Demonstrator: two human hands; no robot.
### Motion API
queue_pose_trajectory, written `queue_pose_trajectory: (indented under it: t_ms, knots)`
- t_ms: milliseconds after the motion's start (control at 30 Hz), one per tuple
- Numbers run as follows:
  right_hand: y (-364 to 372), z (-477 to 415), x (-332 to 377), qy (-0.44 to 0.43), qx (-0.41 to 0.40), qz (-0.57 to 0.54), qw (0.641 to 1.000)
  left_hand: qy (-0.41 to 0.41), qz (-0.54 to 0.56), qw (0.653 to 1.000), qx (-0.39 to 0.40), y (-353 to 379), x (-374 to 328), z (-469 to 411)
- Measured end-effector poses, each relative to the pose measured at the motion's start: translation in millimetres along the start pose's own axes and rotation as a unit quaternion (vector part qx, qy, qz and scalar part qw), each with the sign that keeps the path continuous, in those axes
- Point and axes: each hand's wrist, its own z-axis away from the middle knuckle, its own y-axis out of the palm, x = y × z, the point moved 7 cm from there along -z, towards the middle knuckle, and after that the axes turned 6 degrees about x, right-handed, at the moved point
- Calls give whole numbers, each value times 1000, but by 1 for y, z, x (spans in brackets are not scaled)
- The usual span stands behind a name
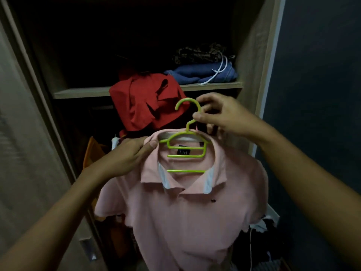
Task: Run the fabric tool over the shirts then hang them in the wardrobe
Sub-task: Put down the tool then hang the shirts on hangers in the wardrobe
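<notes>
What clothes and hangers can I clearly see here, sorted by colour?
Pink shirt: 1
Red garment: 1
Blue garment: 1
Patterned garment: 1
Orange garment: 1
Green hanger: 1
Total: 6; darker clothes lower down can't be counted.

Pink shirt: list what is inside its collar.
A green hanger, hook held by the right hand, and a dark label. The hanger's arms are hidden under the shirt.
</notes>
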Motion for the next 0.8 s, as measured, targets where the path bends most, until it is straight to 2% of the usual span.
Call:
queue_pose_trajectory:
  t_ms: [133, 267, 333, 433, 467, 533, 600, 633, 700, 800]
  knots:
    - [30, -21, -3, -3, 58, -15, 998, 7, -9, 1000, -30, 14, -8, 1]
    - [38, -27, 2, -44, 19, -23, 999, 3, -74, 996, -44, 21, -15, 3]
    - [37, -27, 7, -68, 1, -44, 997, 1, -71, 996, -56, 17, -11, 2]
    - [35, -23, 15, -80, 27, -61, 995, -6, -50, 996, -67, 13, -3, 3]
    - [32, -21, 14, -72, 46, -45, 995, -3, -40, 997, -73, 11, -2, 3]
    - [22, -13, 3, -43, 93, 82, 991, -3, -22, 996, -85, 6, 2, 3]
    - [12, -1, -22, 9, 158, 232, 960, -11, -20, 995, -94, 0, 5, 1]
    - [10, 8, -34, 37, 190, 262, 945, -12, -25, 995, -94, -1, 6, -1]
    - [4, 20, -48, 55, 218, 253, 941, -13, -28, 996, -86, -1, 4, -5]
    - [-3, 32, -48, 60, 228, 155, 959, -4, -58, 993, -105, -5, -6, -19]
